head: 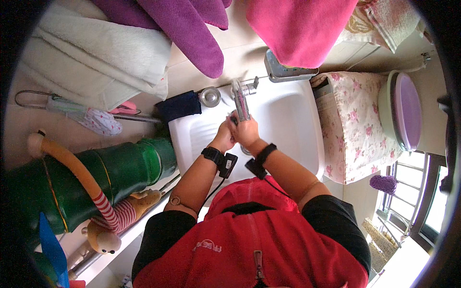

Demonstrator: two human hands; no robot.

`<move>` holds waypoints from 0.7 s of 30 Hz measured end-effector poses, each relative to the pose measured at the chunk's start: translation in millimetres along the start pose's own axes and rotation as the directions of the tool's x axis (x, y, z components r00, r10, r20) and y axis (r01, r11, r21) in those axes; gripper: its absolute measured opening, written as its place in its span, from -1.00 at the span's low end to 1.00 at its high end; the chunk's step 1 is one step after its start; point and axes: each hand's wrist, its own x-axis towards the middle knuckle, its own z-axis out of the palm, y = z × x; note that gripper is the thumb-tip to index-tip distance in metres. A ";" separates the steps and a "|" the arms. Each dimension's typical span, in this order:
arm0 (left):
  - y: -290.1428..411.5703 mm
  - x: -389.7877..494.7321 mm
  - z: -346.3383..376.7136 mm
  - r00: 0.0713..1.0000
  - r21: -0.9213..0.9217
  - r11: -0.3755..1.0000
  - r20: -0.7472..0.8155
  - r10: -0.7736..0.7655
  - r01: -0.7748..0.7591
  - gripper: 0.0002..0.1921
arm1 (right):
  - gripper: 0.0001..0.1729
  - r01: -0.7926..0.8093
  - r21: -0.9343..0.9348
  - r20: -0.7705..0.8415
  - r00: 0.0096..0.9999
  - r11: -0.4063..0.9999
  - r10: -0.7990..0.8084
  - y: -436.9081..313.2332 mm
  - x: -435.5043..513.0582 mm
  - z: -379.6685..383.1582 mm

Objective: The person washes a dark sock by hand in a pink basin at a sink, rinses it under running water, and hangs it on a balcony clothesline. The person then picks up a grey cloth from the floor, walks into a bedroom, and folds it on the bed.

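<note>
My left hand (pixel 225 134) and my right hand (pixel 247 131) are together under the chrome faucet (pixel 240 99), over the white ceramic washbasin (pixel 291 126). Their fingers meet and overlap. A small dark thing (pixel 233 119) shows between the fingertips, too covered to name. The faucet's spout hides part of the right hand. Below the hands, the metal drain (pixel 245 149) is partly covered by the right wrist. Each wrist wears a black strap with a small cabled box.
A round metal container (pixel 210 97) and a dark folded cloth (pixel 179 107) sit on the basin's back left. Behind it is a grey soap box (pixel 288 73). Towels (pixel 302 28) hang above. Right stands a flower-print cover (pixel 356 122) with stacked basins (pixel 408 111); left, a green cylinder (pixel 126 169).
</note>
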 end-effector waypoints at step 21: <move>20.8 -27.0 -33.2 0.961 0.262 0.925 0.057 0.270 -0.275 -0.58 | -0.61 -0.598 0.791 0.514 0.764 0.130 0.389 66.6 25.1 -75.8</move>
